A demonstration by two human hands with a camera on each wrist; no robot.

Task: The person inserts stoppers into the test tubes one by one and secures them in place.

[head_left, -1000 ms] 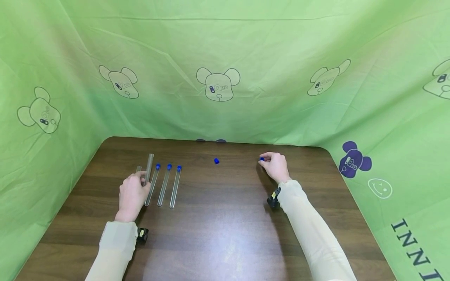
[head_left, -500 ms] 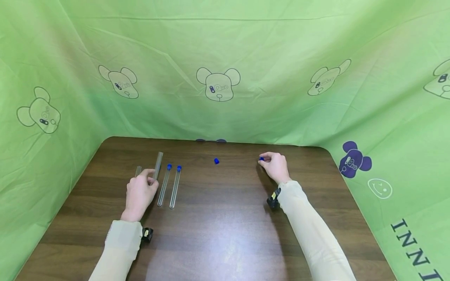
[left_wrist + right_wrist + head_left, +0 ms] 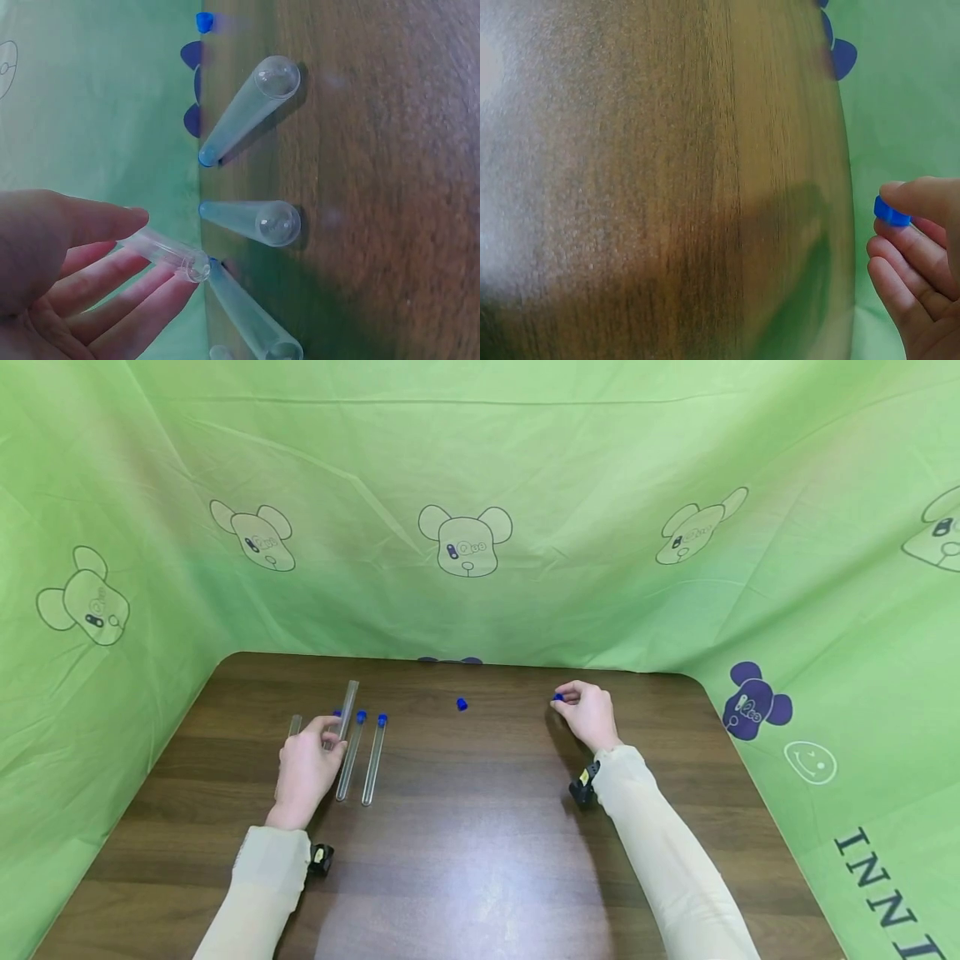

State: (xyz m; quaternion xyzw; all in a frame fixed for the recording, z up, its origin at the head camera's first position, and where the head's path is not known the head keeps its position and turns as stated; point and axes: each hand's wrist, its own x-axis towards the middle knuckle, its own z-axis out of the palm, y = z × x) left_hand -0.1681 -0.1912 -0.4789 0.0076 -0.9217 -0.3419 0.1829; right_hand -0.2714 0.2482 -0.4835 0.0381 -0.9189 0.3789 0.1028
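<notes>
My left hand (image 3: 306, 770) pinches a clear, uncapped test tube (image 3: 350, 695) between thumb and fingers, tilted above the table; the left wrist view shows its rounded end near the fingertips. Beneath and right of it lie test tubes with blue caps: one at the right (image 3: 373, 767), one in the middle (image 3: 348, 774), and one mostly hidden by the hand, its blue cap (image 3: 337, 714) peeking out. Another clear tube (image 3: 296, 723) lies left, partly behind the hand. At the right, my right hand (image 3: 590, 718) pinches a small blue cap (image 3: 892, 213) between thumb and fingertips.
A loose blue cap (image 3: 462, 703) lies on the brown wooden table (image 3: 480, 810) between the hands, toward the back. A green cloth (image 3: 360, 460) with printed bear heads surrounds the table at the back and sides.
My left hand has moved to the right with the test tube, passing over the leftmost capped tube, whose cap shows again. My right hand has stayed almost in place with its cap.
</notes>
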